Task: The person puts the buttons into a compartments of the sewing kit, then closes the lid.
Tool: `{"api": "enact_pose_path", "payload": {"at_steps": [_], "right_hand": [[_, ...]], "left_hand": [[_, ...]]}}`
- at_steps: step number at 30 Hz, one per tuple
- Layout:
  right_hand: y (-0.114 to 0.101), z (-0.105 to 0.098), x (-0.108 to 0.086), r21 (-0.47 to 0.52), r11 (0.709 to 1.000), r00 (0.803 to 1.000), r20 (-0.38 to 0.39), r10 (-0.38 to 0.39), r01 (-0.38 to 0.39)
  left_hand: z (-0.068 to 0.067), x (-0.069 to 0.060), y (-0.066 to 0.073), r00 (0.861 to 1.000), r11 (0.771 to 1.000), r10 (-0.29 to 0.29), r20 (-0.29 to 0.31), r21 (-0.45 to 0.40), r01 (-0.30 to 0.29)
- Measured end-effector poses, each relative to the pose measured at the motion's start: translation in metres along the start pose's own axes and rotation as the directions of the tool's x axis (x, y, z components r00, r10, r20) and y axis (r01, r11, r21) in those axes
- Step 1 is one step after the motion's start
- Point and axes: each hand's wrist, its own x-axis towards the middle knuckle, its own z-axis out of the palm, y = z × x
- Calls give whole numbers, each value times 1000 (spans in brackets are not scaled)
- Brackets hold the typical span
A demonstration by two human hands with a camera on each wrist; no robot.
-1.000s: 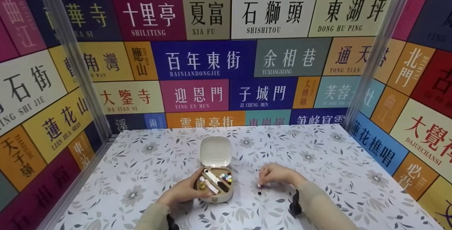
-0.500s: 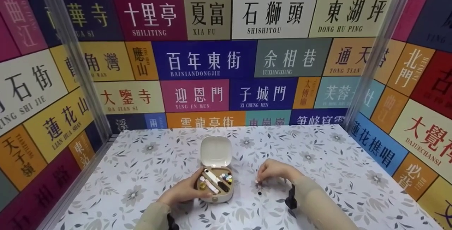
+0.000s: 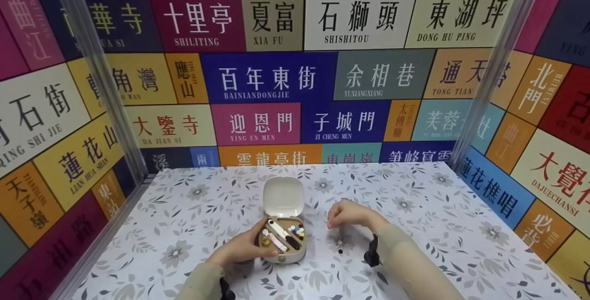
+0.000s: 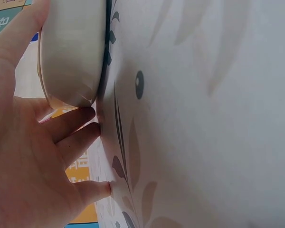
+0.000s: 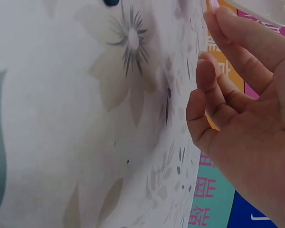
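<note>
A cream storage box [image 3: 291, 258] stands on the table with its lid [image 3: 283, 197] raised. Slanting compartments inside hold a white-and-black stick-like tool [image 3: 282, 233], a pink-and-white strip, a gold round piece and several small coloured button-like pieces [image 3: 296, 230]. My left hand [image 3: 239, 248] grips the box's left side, thumb along its front; in the left wrist view the fingers lie against the box wall [image 4: 73, 52]. To the right of the box, my right hand [image 3: 351, 214] is raised over the table, thumb and forefinger pinching a small pink piece [image 5: 214, 4], mostly hidden.
A small black round piece [image 3: 340, 251] lies on the flower-patterned tablecloth [image 3: 396, 198], right of the box. Coloured sign-printed panels [image 3: 267, 76] enclose the table at the back and both sides, with clear posts at the corners.
My right hand has lifted off the cloth near the black piece and moved up and left toward the box, carrying the small pink piece. The left hand and box have stayed put.
</note>
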Motion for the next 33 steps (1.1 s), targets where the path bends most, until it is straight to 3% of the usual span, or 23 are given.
{"api": "enact_pose_path", "payload": {"at_steps": [8,17,33], "right_hand": [[-10,7,9,40,998,999,-7,48,-48],[-18,13,17,51,998,998,-44,50,-48],[-25,28,32,135,991,996,-87,-3,15]], "left_hand": [[0,-1,0,1000,1000,-9,10,-27,9],[1,0,2,999,999,-39,6,-34,39],[-1,0,2,1000,1000,25,3,12,-25]]}}
